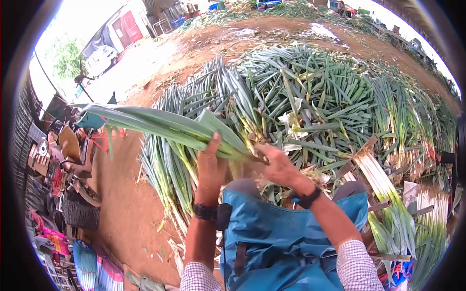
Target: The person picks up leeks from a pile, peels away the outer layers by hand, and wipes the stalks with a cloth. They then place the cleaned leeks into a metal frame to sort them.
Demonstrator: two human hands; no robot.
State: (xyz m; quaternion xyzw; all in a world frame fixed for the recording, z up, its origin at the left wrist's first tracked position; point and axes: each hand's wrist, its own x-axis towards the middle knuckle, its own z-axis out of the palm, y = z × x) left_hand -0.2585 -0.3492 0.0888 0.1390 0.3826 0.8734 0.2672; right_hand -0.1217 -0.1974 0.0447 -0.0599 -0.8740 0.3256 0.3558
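Note:
My left hand [210, 164] is wrapped round a leek [165, 127], its thumb lying along the stalk. The leek's broad green leaves stretch to the upper left, past the edge of the heap. My right hand [280, 167] is closed at the other side of the leek, pinching a thin, dark-ended leaf by its tip. Below the two hands the lower stalk is smeared by motion. Just beyond them lies a big heap of leeks [310, 97]. A blue apron [286, 237] covers my lap.
Trimmed leeks with white stalks [381, 179] lie in a wooden rack at right, with another white-stalked bundle [431, 213] beside it. At left stand a bicycle with a black basket [80, 213] and colourful cloths [99, 269]. Brown dirt ground [126, 208] runs between.

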